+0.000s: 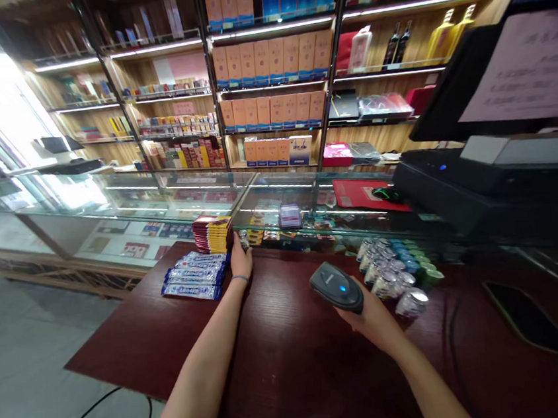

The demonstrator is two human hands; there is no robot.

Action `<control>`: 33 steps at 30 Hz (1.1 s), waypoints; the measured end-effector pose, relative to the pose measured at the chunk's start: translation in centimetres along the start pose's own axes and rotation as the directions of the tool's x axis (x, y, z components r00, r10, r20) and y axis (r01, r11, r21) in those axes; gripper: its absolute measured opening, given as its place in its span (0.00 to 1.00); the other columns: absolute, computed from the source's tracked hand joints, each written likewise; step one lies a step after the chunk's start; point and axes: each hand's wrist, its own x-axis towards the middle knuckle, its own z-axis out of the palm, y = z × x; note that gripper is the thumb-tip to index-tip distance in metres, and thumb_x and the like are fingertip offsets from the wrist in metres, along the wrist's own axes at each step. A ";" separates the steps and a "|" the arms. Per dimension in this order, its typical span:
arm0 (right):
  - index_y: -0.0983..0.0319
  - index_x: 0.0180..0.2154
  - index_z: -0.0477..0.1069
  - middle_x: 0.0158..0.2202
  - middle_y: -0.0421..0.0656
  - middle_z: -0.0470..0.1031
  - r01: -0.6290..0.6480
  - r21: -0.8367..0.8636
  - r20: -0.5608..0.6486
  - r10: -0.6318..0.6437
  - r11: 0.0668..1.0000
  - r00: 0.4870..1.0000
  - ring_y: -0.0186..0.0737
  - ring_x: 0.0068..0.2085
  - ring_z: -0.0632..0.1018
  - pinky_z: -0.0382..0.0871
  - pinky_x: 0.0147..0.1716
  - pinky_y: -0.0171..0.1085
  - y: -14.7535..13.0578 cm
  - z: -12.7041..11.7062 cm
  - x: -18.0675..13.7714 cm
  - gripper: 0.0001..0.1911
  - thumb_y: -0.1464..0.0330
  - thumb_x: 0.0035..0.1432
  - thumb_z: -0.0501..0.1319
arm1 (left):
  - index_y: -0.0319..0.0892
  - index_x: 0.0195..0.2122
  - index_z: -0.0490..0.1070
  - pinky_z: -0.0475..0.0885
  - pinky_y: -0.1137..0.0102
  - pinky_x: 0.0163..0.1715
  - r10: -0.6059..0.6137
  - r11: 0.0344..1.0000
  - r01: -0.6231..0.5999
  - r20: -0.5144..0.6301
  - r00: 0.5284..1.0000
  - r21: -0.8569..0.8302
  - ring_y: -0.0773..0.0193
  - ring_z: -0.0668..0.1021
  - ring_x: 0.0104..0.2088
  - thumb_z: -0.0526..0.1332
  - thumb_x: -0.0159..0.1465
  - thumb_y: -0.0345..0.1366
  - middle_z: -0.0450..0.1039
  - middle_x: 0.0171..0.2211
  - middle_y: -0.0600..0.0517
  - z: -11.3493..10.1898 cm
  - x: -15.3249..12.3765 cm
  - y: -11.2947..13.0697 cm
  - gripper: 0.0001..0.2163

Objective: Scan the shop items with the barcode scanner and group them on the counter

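A glossy dark red-brown table [286, 374] fills the near part of the shop, its left edge standing over a grey floor [10, 357]; beyond it runs a glass counter [167, 193], and lit wall shelves [270, 29] of boxes and bottles rise at the far side. The right hand [373, 319] is closed around a dark barcode scanner [336, 287], held over the middle of the table, to the left of rows of small cans [390, 270]. The left hand [241, 261] reaches to the table's far edge, partly curled beside a small silver-topped container [244, 238]; whether it grips this cannot be told. Just left of that hand lie a stack of red-and-yellow packs [213, 234] and, nearer, blue-and-silver packets [194, 278].
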 end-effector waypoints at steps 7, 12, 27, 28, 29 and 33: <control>0.58 0.51 0.67 0.36 0.43 0.80 -0.010 0.047 -0.073 0.013 0.999 0.997 0.44 0.32 0.81 0.71 0.26 0.35 -0.7 -0.2 0.2 0.22 0.66 0.54 0.63 | 0.35 0.72 0.45 0.53 0.52 0.69 0.099 0.988 -0.103 0.040 0.994 0.116 0.44 0.51 0.72 0.62 0.62 0.27 0.47 0.72 0.33 -0.3 -2.8 0.4 0.39; 0.59 0.49 0.68 0.33 0.42 0.79 0.036 0.113 -0.110 -0.023 0.993 0.994 0.41 0.27 0.79 0.70 0.23 0.35 -1.3 -1.2 0.0 0.20 0.62 0.55 0.64 | 0.36 0.71 0.48 0.54 0.49 0.69 0.163 0.977 -0.164 0.018 0.986 0.134 0.43 0.51 0.72 0.61 0.63 0.29 0.48 0.71 0.33 -0.7 -4.7 1.3 0.37; 0.59 0.20 0.67 0.14 0.37 0.67 0.014 0.301 -0.490 0.142 0.953 0.860 0.33 0.16 0.69 0.65 0.20 0.34 -0.6 -10.0 -2.6 0.20 0.57 0.58 0.65 | 0.48 0.62 0.64 0.75 0.58 0.51 0.345 0.905 -0.199 0.373 0.861 -0.377 0.56 0.73 0.52 0.64 0.63 0.32 0.66 0.53 0.44 13.0 -17.7 13.1 0.26; 0.59 0.19 0.67 0.14 0.37 0.67 0.024 0.314 -0.514 0.149 0.949 0.845 0.33 0.16 0.69 0.65 0.20 0.34 -0.5 -10.4 -2.9 0.20 0.57 0.58 0.65 | 0.48 0.62 0.63 0.75 0.59 0.50 0.344 0.901 -0.177 0.404 0.848 -0.396 0.56 0.73 0.52 0.64 0.63 0.32 0.65 0.54 0.44 14.0 -18.5 13.7 0.26; 0.60 0.19 0.67 0.14 0.37 0.67 0.036 0.326 -0.540 0.155 0.945 0.827 0.33 0.16 0.69 0.65 0.20 0.34 -0.4 -10.8 -3.1 0.20 0.58 0.57 0.66 | 0.49 0.63 0.63 0.75 0.59 0.49 0.345 0.899 -0.163 0.427 0.836 -0.406 0.56 0.73 0.52 0.64 0.63 0.31 0.64 0.54 0.44 14.9 -19.2 14.1 0.27; 0.60 0.17 0.66 0.13 0.36 0.67 0.077 0.358 -0.607 0.169 0.931 0.777 0.32 0.15 0.68 0.63 0.19 0.33 0.3 -11.6 -3.4 0.21 0.58 0.57 0.66 | 0.51 0.65 0.61 0.71 0.57 0.56 0.384 0.893 -0.192 0.467 0.797 -0.407 0.56 0.72 0.54 0.63 0.63 0.29 0.63 0.54 0.45 17.3 -20.9 15.5 0.29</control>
